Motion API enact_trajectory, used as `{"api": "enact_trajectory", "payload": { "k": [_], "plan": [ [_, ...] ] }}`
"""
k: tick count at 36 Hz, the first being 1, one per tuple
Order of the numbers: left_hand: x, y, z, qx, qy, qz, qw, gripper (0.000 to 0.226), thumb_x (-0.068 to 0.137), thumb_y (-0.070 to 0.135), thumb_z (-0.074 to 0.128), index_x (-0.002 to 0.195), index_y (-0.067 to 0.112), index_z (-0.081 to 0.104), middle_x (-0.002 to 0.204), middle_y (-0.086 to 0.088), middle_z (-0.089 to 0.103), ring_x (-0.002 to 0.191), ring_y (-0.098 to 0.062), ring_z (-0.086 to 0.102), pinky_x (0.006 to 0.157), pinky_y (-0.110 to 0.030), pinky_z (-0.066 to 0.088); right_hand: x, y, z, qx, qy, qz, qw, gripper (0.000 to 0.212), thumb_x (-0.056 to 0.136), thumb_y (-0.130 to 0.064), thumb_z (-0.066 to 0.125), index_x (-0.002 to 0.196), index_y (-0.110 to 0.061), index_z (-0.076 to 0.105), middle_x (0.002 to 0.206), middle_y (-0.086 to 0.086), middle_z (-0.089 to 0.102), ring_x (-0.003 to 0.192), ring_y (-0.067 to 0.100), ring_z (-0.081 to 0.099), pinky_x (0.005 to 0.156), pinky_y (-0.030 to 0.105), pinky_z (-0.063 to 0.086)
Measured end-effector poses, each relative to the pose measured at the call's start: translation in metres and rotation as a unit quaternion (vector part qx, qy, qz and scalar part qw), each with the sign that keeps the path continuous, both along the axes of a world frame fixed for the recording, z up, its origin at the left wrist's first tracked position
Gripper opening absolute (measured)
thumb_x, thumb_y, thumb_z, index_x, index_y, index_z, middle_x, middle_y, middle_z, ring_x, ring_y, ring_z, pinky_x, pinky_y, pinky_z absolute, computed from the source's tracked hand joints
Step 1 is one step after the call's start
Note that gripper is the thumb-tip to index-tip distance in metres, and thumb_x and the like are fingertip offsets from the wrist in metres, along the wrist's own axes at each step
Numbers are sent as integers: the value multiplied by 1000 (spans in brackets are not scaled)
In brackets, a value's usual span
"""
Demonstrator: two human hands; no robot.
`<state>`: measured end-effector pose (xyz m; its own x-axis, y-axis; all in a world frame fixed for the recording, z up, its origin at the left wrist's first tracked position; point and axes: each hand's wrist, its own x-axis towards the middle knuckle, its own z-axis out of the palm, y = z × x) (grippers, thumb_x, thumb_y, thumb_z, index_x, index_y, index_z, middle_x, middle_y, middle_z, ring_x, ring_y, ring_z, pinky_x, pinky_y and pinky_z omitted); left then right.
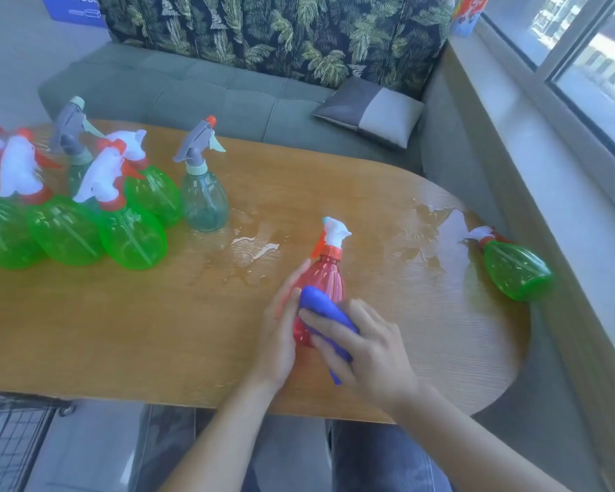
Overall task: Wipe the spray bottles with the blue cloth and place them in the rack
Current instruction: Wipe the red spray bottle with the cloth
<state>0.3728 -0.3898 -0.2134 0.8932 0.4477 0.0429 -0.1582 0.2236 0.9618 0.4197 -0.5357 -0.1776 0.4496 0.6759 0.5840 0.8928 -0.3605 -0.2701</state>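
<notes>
A red spray bottle (325,275) with a white and red trigger head stands on the wooden table (157,314). My left hand (279,324) grips its left side. My right hand (366,346) holds the blue cloth (325,307) bunched against the bottle's front and right side. Several green spray bottles (132,236) with white and red heads stand grouped at the table's left. Among them are two teal-grey bottles (204,202) with grey heads. One more green bottle (515,268) lies on its side at the table's right edge. A black wire rack (11,445) shows at the lower left, beside the table.
Puddles of water (437,221) lie on the table's middle and right. A grey-green sofa (210,90) with a leaf-print back and a grey cushion (368,111) runs behind the table. A window ledge (554,193) lines the right side. My knees sit under the near edge.
</notes>
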Motion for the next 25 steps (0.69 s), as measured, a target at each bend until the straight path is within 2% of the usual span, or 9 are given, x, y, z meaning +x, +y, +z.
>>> {"api": "enact_trajectory", "payload": {
  "k": [2, 4, 7, 8, 10, 12, 17, 22, 25],
  "plan": [
    [0, 0, 0, 9, -1, -11, 1000, 46, 111, 31, 44, 153, 17, 58, 156, 8, 61, 149, -14, 52, 125, -39, 40, -3, -10, -6, -40, -51, 28, 998, 30, 102, -33, 66, 130, -29, 74, 100, -6, 48, 77, 17, 50, 63, 19, 29],
    [-1, 2, 3, 1, -4, -20, 1000, 46, 110, 30, 43, 153, 19, 57, 156, 10, 61, 149, -13, 52, 123, -35, 41, -4, -15, -8, -68, -91, 50, 992, 31, 101, -33, 67, 131, -31, 73, 102, -5, 51, 76, 16, 50, 60, 21, 31],
    [-3, 2, 5, -6, -4, -26, 1000, 46, 111, 31, 43, 153, 22, 57, 155, 13, 61, 147, -10, 53, 117, -26, 44, -3, -18, -5, -66, -94, 58, 992, 30, 103, -35, 64, 131, -33, 72, 100, -6, 53, 75, 15, 50, 62, 19, 27],
    [-3, 1, 5, 0, 0, -19, 1000, 46, 111, 34, 44, 153, 22, 57, 155, 13, 61, 148, -10, 52, 119, -28, 42, -1, -17, -2, -50, -74, 53, 995, 30, 104, -36, 62, 132, -34, 72, 98, -7, 50, 76, 14, 49, 63, 18, 27],
    [-3, -1, 5, -3, 6, -7, 1000, 47, 110, 38, 46, 153, 22, 57, 155, 11, 61, 150, -12, 51, 123, -37, 39, 5, -12, 5, 9, -11, 20, 1000, 29, 107, -39, 56, 133, -34, 68, 94, -6, 44, 75, 13, 48, 62, 21, 39],
    [-1, -1, 5, -24, 10, -5, 1000, 46, 111, 33, 45, 153, 20, 57, 153, 8, 63, 148, -14, 54, 124, -42, 41, 16, -4, 14, 72, 75, -32, 994, 32, 108, -42, 52, 136, -33, 65, 89, -5, 45, 72, 13, 49, 62, 30, 49],
    [-4, -2, 7, -23, 16, -26, 999, 42, 116, 27, 41, 155, 19, 54, 155, 6, 62, 148, -17, 54, 124, -49, 41, 36, 20, 27, 97, 217, -126, 963, 36, 107, -46, 47, 137, -39, 65, 94, -12, 54, 81, 12, 60, 73, 33, 52],
    [-4, 0, 4, -31, 16, -18, 999, 47, 112, 32, 44, 154, 17, 57, 156, -3, 61, 150, -25, 51, 127, -60, 34, 19, 22, 13, 68, 146, -114, 980, 35, 108, -41, 48, 134, -31, 70, 86, -12, 41, 66, 8, 46, 60, 31, 48],
    [-4, 4, 2, -50, 18, -13, 998, 45, 112, 32, 45, 151, 16, 60, 154, -5, 62, 148, -27, 54, 127, -58, 35, 8, 10, 7, 40, 64, -48, 996, 33, 108, -37, 52, 132, -26, 72, 89, -7, 42, 73, 9, 41, 58, 27, 44]
  ]
}}
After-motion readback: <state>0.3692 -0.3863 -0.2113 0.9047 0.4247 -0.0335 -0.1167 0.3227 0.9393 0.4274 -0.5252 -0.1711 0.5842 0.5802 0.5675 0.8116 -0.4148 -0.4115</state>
